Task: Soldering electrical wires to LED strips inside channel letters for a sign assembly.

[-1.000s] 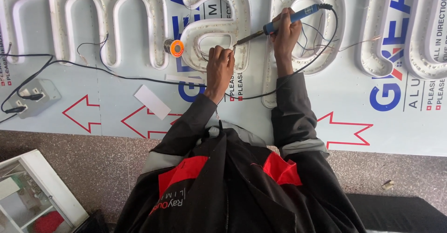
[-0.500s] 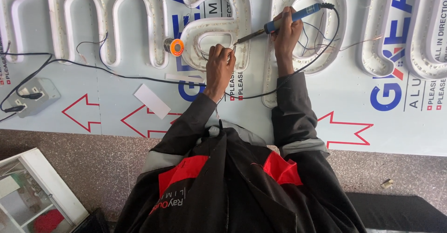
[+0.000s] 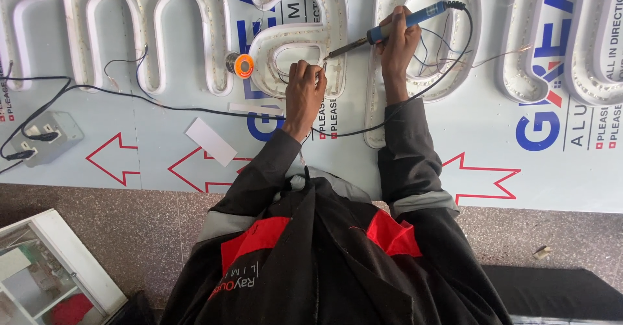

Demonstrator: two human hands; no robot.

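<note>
My right hand (image 3: pixel 397 39) grips the blue soldering iron (image 3: pixel 389 27) like a pen, tilted so its thin metal tip comes down at the spot where my left hand (image 3: pixel 304 91) pinches a fine wire against the white letter (image 3: pixel 300 36), keeping the wire from moving. The letter lies flat on the pale sign sheet (image 3: pixel 454 137), near its far edge; it is white and hollow, with rows of tiny lights inside. An orange solder reel (image 3: pixel 243 65) sits just beside the letter, close to reach.
</note>
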